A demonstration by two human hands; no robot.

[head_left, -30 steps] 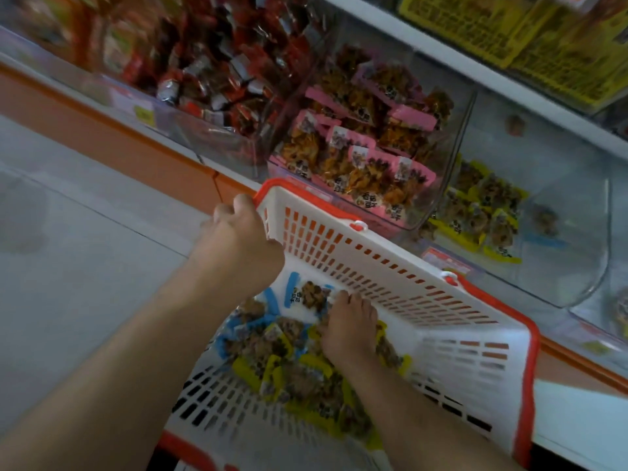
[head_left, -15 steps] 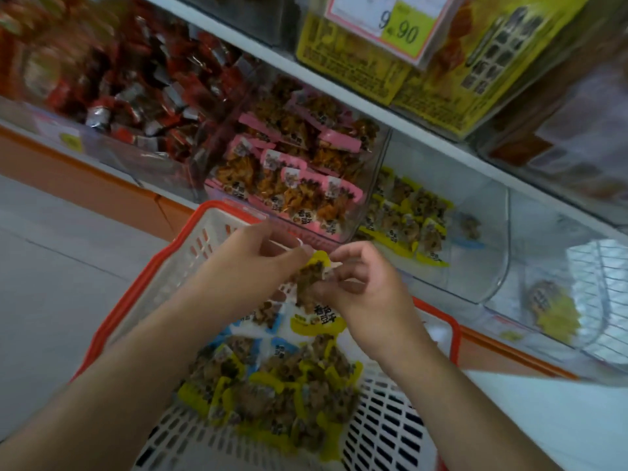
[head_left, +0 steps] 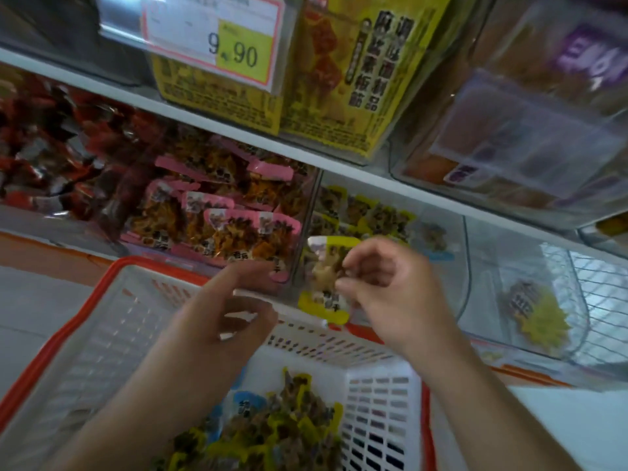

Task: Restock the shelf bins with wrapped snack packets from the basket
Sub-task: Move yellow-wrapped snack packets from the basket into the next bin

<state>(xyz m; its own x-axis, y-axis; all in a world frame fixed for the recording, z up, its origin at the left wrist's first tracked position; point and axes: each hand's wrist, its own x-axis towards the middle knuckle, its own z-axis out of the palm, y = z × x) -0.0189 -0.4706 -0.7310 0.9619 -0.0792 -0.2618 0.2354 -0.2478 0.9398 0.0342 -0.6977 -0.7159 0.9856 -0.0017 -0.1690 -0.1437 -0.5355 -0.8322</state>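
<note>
A white basket with a red rim (head_left: 85,321) sits below the shelf, holding a heap of yellow and blue wrapped snack packets (head_left: 272,426). My right hand (head_left: 390,297) pinches one yellow-edged packet (head_left: 323,277), lifted above the basket's far rim in front of the clear bin of yellow packets (head_left: 373,212). My left hand (head_left: 217,321) hovers over the basket with fingers loosely spread and nothing in it.
A clear bin of pink-edged packets (head_left: 217,219) stands left of the yellow bin, and red-wrapped sweets (head_left: 51,158) fill the bin further left. A nearly bare bin (head_left: 530,311) lies to the right. Above, a shelf carries yellow boxes and a price tag (head_left: 217,39).
Both hands lifted a yellow packet out of the basket. My left hand has let go of it and my right hand has carried it up toward the yellow bin.
</note>
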